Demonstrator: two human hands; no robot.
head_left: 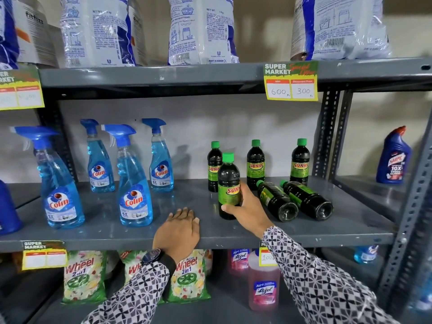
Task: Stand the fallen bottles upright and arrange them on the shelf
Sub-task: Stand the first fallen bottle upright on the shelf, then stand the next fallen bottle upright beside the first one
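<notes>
On the grey middle shelf [233,232] my right hand [247,209] grips an upright dark bottle with a green cap and Sunny label [228,183], its base on the shelf near the front. Two more such bottles lie on their sides just to the right, one [277,200] beside my hand and another [307,199] further right, caps pointing back. Three stand upright along the back: left [214,166], middle [255,164] and right [300,161]. My left hand [178,230] rests flat on the shelf's front edge, fingers slightly apart, holding nothing.
Several blue Colin spray bottles [134,178] stand on the left half of the same shelf. Detergent bags [201,31] fill the shelf above, Wheel packs [81,277] and pink Lizol bottles [264,281] the one below. A perforated upright post [326,134] bounds the shelf at right.
</notes>
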